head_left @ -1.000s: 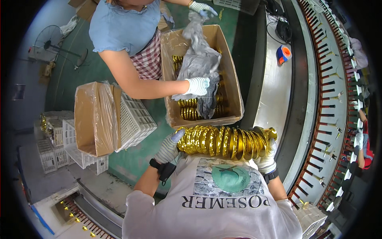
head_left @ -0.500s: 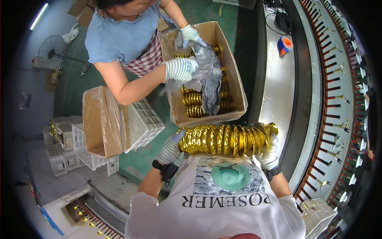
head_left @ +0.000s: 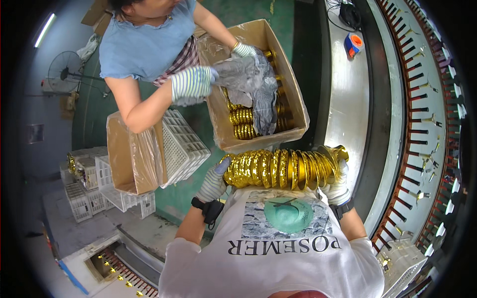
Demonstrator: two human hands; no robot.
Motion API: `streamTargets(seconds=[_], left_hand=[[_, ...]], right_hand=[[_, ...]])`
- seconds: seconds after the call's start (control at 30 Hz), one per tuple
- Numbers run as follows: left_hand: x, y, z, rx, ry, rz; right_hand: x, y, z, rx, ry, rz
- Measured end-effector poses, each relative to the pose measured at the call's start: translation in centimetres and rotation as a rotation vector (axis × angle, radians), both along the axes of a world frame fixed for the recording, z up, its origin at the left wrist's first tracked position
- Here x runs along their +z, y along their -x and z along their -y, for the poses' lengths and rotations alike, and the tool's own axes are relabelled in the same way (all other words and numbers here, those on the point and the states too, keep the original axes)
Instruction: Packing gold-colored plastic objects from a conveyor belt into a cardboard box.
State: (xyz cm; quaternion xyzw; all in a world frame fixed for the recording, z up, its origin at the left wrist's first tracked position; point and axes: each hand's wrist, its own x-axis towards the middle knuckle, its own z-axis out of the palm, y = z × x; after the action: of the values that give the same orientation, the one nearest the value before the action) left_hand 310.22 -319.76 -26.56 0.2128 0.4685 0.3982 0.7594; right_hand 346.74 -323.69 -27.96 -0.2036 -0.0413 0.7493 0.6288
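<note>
A long row of nested, shiny gold flared pieces [head_left: 278, 169] lies crosswise in front of my chest, held between both hands. My gloved left hand [head_left: 214, 181] is closed round its left end. At the right end, beside a wide gold rim, my gloved right hand [head_left: 339, 186] grips the row. Just beyond stands an open cardboard box [head_left: 261, 143] with similar gold rows inside. Crumpled grey sheeting [head_left: 266, 99] partly covers those rows. A co-worker's striped-gloved hand [head_left: 193, 83] pulls at the sheeting while their other hand [head_left: 244, 50] is at the box's far side.
On the left, a plastic-lined cardboard box [head_left: 134, 154] adjoins a white perforated crate [head_left: 184, 144]. A metal ledge [head_left: 343, 109] on the right carries a tape dispenser [head_left: 354, 44]. Beyond it curves a line of dark pegs [head_left: 415, 121]. A fan [head_left: 64, 73] stands far left.
One co-worker's hand has moved left, drawing the grey sheeting out toward them. My hands still hold the gold row in nearly the same place. The view has shifted slightly.
</note>
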Motion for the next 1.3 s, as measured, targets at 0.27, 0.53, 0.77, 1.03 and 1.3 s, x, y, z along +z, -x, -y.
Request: streamTargets(seconds=[0.27,0.53,0.77,1.03,1.3], left_hand=[[-1.1,-1.2,2.8,-0.019,-0.060,-0.013],[-3.0,-4.2,4.4,-0.002,-0.038,-0.049],[-3.3,-5.1,5.6,-0.022,-0.055,-0.100],[-6.4,-4.6,7.0,-0.133,-0.223,-0.247],[-2.9,-7.5,5.2,-0.002,0.041,0.013]], right_hand=[[-1.8,-0.9,2.3,-0.029,0.007,0.062],[-3.0,-4.0,3.0,0.009,-0.013,0.025],[-3.7,-5.1,4.3,0.012,0.003,0.014],[-3.7,-6.0,5.6,0.009,0.012,0.032],[-4.0,-7.1,5.0,0.019,0.042,0.040]])
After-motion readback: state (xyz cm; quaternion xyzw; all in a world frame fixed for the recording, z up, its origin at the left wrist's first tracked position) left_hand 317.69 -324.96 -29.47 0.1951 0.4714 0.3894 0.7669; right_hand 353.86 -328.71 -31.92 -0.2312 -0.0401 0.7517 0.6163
